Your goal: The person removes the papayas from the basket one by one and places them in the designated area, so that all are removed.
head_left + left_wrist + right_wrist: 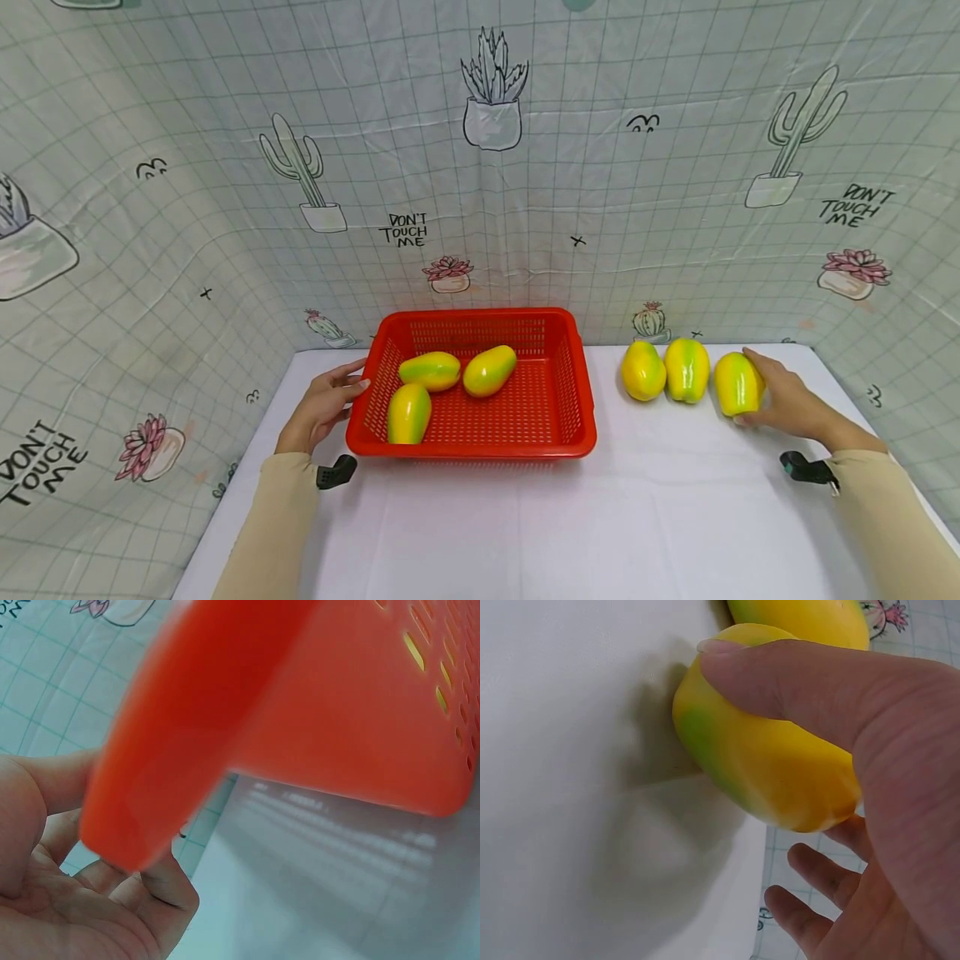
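Note:
The red basket (480,451) stands on the white table with three yellow-green mangoes inside, one of them a mango (409,413) at its front left. My left hand (322,406) holds the basket's left rim, thumb over it and fingers beneath; the left wrist view shows the rim (172,742) between them. At the right, my right hand (787,400) grips the rightmost mango (738,383), its thumb across the mango (780,765) in the right wrist view and some fingers spread beyond it.
Two more mangoes stand in a row left of the gripped one, a mango (642,371) and another mango (687,370). A printed grid cloth (525,200) hangs behind the table (525,533) and along both sides.

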Available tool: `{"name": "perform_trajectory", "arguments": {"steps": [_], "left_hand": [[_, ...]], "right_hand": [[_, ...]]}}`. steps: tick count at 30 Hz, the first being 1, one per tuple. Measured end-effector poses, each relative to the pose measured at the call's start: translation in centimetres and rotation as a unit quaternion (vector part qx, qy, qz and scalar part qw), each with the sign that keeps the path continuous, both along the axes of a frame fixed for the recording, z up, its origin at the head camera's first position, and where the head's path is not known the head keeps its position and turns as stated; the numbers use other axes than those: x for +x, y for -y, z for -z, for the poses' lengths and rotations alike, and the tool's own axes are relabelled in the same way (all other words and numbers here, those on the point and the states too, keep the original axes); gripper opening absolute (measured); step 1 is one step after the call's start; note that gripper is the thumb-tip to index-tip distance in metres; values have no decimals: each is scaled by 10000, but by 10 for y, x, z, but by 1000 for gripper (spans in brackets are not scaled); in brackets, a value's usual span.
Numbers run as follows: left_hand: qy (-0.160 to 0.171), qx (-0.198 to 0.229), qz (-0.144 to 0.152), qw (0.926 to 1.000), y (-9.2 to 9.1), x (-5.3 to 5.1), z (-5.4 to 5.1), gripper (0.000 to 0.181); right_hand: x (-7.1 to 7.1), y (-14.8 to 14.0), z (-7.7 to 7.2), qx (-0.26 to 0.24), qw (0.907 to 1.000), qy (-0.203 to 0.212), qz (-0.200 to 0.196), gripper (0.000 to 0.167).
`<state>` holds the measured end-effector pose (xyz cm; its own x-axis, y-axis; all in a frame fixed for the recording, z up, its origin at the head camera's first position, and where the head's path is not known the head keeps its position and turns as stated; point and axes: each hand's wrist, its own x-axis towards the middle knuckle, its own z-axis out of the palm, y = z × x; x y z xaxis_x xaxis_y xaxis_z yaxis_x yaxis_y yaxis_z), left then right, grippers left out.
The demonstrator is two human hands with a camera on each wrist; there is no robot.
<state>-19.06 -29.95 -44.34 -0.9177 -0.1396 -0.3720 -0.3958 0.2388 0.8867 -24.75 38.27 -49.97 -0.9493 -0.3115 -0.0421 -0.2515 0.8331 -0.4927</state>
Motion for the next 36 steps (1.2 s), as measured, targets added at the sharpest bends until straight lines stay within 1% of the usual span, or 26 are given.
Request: {"name": "perform_trajectory", "arguments": {"steps": [4, 13, 19, 26, 31, 36], "left_hand": [[-43, 75, 11, 10000, 1, 1, 1, 60], [-51, 89, 16, 9999, 2, 1, 4, 59], [-63, 74, 29, 9999, 1, 1, 3, 60], [-29, 99, 16, 9999, 0, 0, 3, 59], [-45, 91, 13, 9999, 0, 0, 3, 59], [-55, 77, 22, 10000, 0, 0, 2, 60]], "right_hand": [[-4, -1, 1, -32, 10000, 50, -55, 116], [-9, 0, 2, 277, 9995, 92, 71, 117], [-10, 1, 0, 364, 9992, 165, 83, 118], [-11, 2, -1, 321, 9994, 150, 11, 117], [-10, 3, -2, 297, 9994, 168, 30, 118], [-8, 5, -10, 281, 9996, -16, -35, 119]]}}
